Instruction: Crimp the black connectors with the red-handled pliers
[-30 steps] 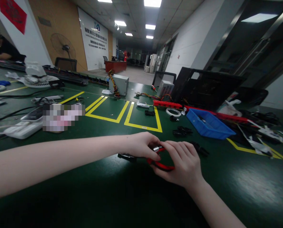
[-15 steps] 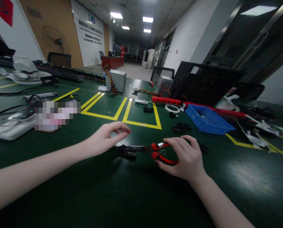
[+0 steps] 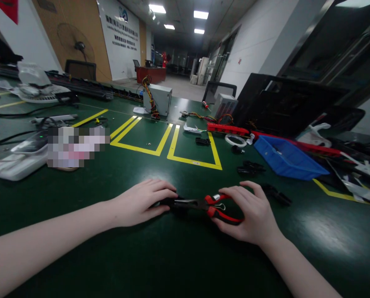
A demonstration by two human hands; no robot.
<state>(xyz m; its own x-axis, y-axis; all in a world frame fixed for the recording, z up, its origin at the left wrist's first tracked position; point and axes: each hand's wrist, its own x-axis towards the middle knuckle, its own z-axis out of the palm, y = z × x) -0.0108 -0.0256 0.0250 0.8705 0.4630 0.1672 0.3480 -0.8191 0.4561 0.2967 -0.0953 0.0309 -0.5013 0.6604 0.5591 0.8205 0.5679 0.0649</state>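
Observation:
My right hand (image 3: 248,211) is closed around the red and black handles of a pair of needle-nose pliers (image 3: 214,207). The long jaws point left and meet a small black plastic part (image 3: 175,203) low over the green table. My left hand (image 3: 147,203) grips that part from the left, thumb below and fingers above, hiding much of it. Whether the jaws pinch the part or only touch it, I cannot tell. More black plastic parts (image 3: 250,168) lie beyond my right hand, and another black part (image 3: 278,194) sits just right of it.
A blue tray (image 3: 292,159) stands at the right, before a red strip and a large black panel (image 3: 284,103). Yellow tape (image 3: 194,162) marks the green table. A metal power supply box (image 3: 160,99) with wires stands at the back. White devices (image 3: 23,159) and cables lie left.
My left hand has come down and closed on the black plastic part, which lay uncovered at the plier jaws before. The view has shifted slightly; my right hand still holds the pliers.

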